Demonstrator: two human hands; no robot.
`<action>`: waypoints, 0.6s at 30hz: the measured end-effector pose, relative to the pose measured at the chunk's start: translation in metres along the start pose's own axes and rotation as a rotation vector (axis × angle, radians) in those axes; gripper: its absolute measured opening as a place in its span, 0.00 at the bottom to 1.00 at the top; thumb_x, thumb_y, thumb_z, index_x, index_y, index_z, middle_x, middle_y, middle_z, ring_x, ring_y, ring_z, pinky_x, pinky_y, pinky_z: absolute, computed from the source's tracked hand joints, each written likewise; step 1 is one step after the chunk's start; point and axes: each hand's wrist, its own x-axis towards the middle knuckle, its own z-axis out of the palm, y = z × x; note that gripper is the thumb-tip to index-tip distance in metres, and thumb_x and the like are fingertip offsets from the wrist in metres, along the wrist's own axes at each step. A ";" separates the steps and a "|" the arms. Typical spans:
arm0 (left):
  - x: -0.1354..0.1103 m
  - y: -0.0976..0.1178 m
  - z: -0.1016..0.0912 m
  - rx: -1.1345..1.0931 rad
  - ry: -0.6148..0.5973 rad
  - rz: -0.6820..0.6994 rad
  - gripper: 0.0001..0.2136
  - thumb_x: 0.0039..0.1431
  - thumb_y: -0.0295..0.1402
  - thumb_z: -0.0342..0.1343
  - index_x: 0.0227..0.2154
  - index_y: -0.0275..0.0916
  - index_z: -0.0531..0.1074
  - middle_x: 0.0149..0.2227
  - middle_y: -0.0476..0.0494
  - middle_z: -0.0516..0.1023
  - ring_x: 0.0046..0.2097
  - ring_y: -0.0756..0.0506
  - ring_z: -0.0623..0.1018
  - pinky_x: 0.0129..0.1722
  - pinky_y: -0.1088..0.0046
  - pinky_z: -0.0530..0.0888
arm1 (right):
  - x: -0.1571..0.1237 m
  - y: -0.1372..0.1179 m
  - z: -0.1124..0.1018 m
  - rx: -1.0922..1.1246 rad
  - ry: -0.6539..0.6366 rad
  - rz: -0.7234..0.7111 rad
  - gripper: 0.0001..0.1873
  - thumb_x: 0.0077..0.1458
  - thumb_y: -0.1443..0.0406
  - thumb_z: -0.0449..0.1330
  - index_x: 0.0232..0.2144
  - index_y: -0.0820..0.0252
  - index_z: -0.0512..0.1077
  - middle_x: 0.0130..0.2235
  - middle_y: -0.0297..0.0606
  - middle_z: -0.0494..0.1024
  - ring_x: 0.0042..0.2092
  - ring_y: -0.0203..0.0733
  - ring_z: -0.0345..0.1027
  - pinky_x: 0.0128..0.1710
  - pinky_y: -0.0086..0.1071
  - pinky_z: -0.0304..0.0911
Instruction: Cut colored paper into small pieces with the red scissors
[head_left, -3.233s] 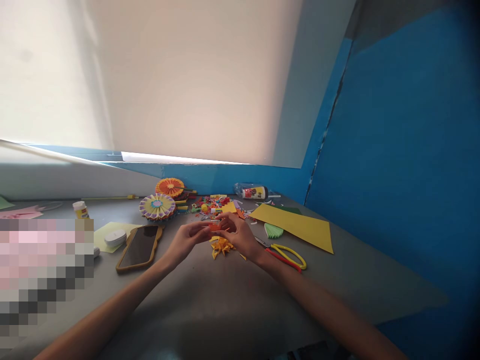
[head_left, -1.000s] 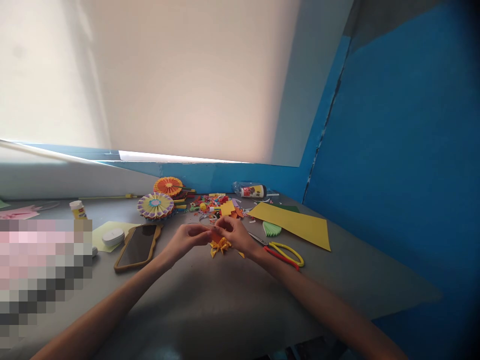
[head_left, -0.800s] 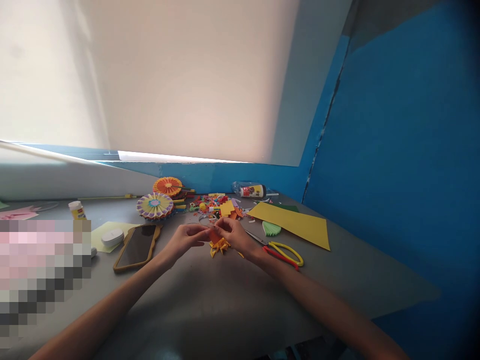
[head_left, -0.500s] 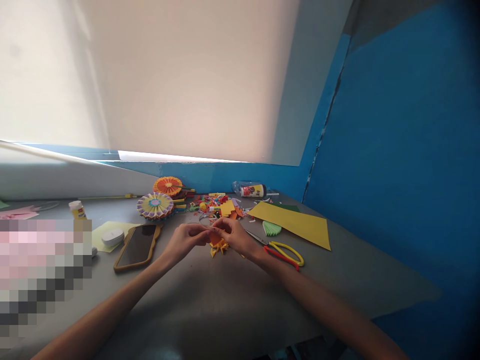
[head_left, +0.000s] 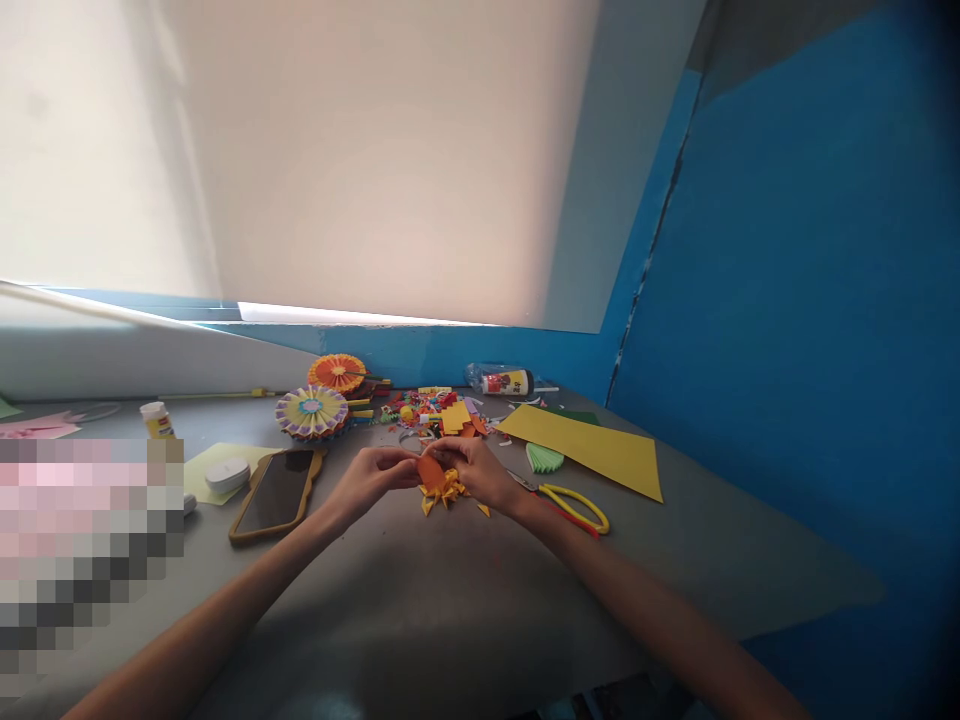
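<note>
Between my two hands is a small piece of orange paper [head_left: 430, 472], held above the grey table. My left hand [head_left: 375, 473] pinches its left edge. The fingers of my right hand [head_left: 472, 467] are closed on its upper right side; the fingertips partly hide the paper. Just below lies a little heap of folded yellow-orange paper pieces [head_left: 445, 490], partly covered by my right hand. Scissors [head_left: 574, 508] with yellow and red handles rest beside my right wrist, which overlaps part of them. Behind my hands spreads a pile of colourful paper scraps [head_left: 454, 415].
A phone in a tan case [head_left: 279, 495], a white earbud case [head_left: 227, 475] and a glue stick [head_left: 157, 420] lie left. Pleated paper rosettes [head_left: 312, 411] stand behind. To the right are a yellow sheet [head_left: 592, 447], a green pleated fan [head_left: 544, 458] and a glue bottle [head_left: 508, 382].
The orange paper now shows more of its face between my fingers. My right hand has shifted slightly right, uncovering more of the yellow-orange pieces and covering more of the scissors.
</note>
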 end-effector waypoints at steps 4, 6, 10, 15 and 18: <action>0.003 -0.006 -0.001 -0.030 0.011 -0.022 0.17 0.51 0.44 0.59 0.37 0.34 0.76 0.38 0.40 0.81 0.44 0.40 0.78 0.49 0.62 0.73 | 0.001 0.006 0.002 -0.010 0.074 -0.002 0.18 0.52 0.74 0.49 0.40 0.60 0.76 0.42 0.39 0.78 0.45 0.43 0.72 0.47 0.37 0.67; 0.003 -0.009 -0.001 -0.016 0.021 -0.030 0.17 0.49 0.43 0.61 0.36 0.34 0.75 0.39 0.40 0.80 0.44 0.40 0.78 0.48 0.62 0.74 | 0.002 0.009 0.003 -0.036 0.124 -0.007 0.19 0.52 0.74 0.49 0.41 0.61 0.76 0.42 0.40 0.78 0.45 0.43 0.72 0.47 0.37 0.67; 0.003 -0.011 -0.002 0.037 0.028 0.025 0.17 0.45 0.41 0.65 0.35 0.34 0.75 0.39 0.40 0.79 0.42 0.41 0.78 0.46 0.62 0.73 | 0.000 0.011 0.004 -0.101 0.131 -0.031 0.19 0.55 0.73 0.50 0.44 0.60 0.75 0.44 0.41 0.78 0.45 0.44 0.72 0.46 0.38 0.68; 0.002 -0.006 -0.005 0.063 0.055 0.046 0.17 0.47 0.40 0.63 0.37 0.34 0.76 0.40 0.38 0.80 0.44 0.40 0.78 0.47 0.61 0.72 | -0.004 -0.001 0.001 -0.259 0.072 -0.230 0.26 0.59 0.73 0.48 0.58 0.51 0.60 0.56 0.39 0.68 0.57 0.43 0.62 0.54 0.42 0.61; 0.002 -0.005 -0.005 0.080 0.047 0.022 0.17 0.47 0.39 0.63 0.38 0.34 0.76 0.42 0.37 0.79 0.46 0.38 0.77 0.48 0.61 0.72 | -0.005 -0.005 -0.001 -0.446 -0.035 -0.401 0.25 0.59 0.73 0.49 0.58 0.52 0.61 0.59 0.38 0.65 0.61 0.44 0.55 0.60 0.43 0.54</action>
